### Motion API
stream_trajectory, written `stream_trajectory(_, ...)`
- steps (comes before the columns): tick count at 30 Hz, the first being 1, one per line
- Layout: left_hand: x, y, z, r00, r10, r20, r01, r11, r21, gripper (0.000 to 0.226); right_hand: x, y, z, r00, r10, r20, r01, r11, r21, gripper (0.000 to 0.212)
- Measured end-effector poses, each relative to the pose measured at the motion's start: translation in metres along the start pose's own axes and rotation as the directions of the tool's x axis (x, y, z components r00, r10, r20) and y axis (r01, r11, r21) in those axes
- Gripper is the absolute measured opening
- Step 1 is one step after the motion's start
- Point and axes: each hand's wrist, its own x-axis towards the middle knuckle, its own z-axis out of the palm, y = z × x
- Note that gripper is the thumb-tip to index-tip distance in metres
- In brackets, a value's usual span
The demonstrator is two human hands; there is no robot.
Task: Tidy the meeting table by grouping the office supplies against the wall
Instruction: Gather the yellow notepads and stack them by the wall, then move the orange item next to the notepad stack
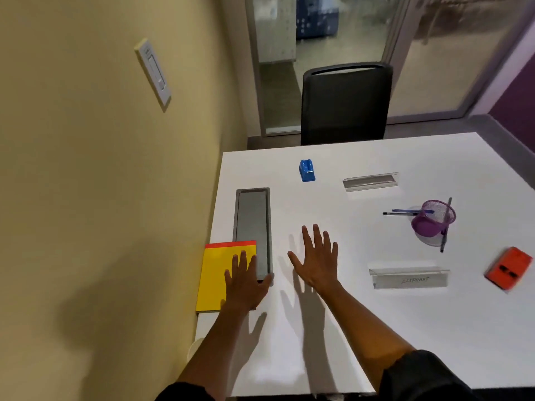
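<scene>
Yellow rectangular paper notepad (215, 277) with a red top strip lies under the flat, spread left hand (244, 280), seemingly being pressed toward the wall (101, 169), while the right hand (315, 260) hovers spread just beside, holding nothing.

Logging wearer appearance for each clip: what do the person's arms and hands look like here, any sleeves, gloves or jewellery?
Both hands are bare: no gloves, rings or watch show on the left hand or the right hand. The forearms are uncovered. A dark sleeve is pushed up near the right elbow, and a matching dark sleeve edge shows at the left arm by the bottom of the frame. No markings are visible on the fabric.
</scene>
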Motion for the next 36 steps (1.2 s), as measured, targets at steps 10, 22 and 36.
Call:
stream_trajectory(10,-0.051,0.045,0.015,0.958,0.258,-0.123,-0.252,0.966,0.060,0.081,-0.100,0.045,-0.046,0.975,0.161,-0.152,-0.166,0.986,-0.021,0.082)
stream_trajectory(22,-0.152,0.150,0.054,0.832,0.554,-0.034,-0.553,0.832,0.047,0.081,-0.233,0.151,-0.105,0.878,0.397,-0.267,-0.420,0.907,-0.033,0.084)
stream_trajectory(36,-0.223,0.272,0.097,0.684,0.729,0.025,-0.727,0.679,0.098,0.084,-0.319,0.253,-0.158,0.734,0.580,-0.353,-0.622,0.783,-0.007,0.085)
